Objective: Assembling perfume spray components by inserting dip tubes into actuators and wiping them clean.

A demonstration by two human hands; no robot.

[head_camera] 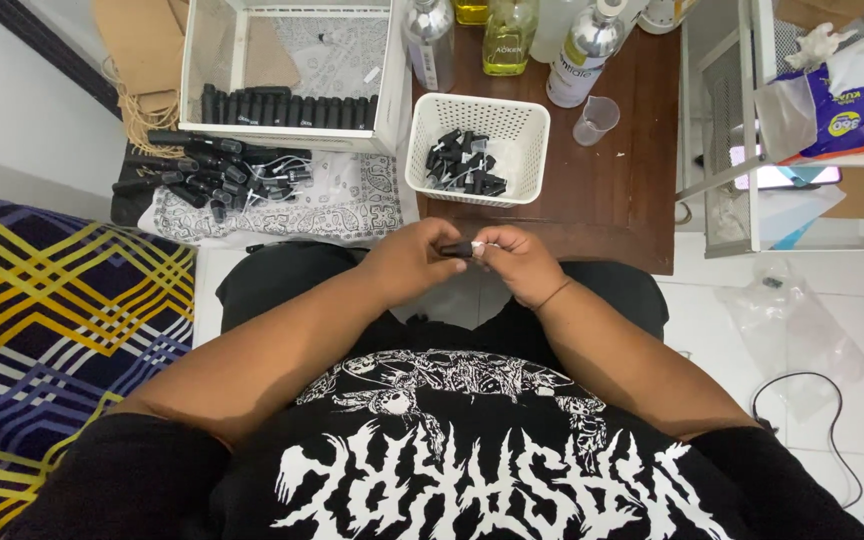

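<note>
In the middle of the frame, the left hand [414, 262] and right hand [520, 262] pinch one small black plastic sprayer piece [458, 249] with closed fingers. It is tiny, so a loose grip could drop it into the lap.

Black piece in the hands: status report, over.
Left hand and right hand both pinching the small black piece above the lap. White basket of like parts ahead. Nothing between.

Blue-yellow tissue pack [857, 110] on right shelf; white-labelled silver bottle [582, 55], yellow-labelled bottle [508, 40], possibly glass, table's far edge.
</note>
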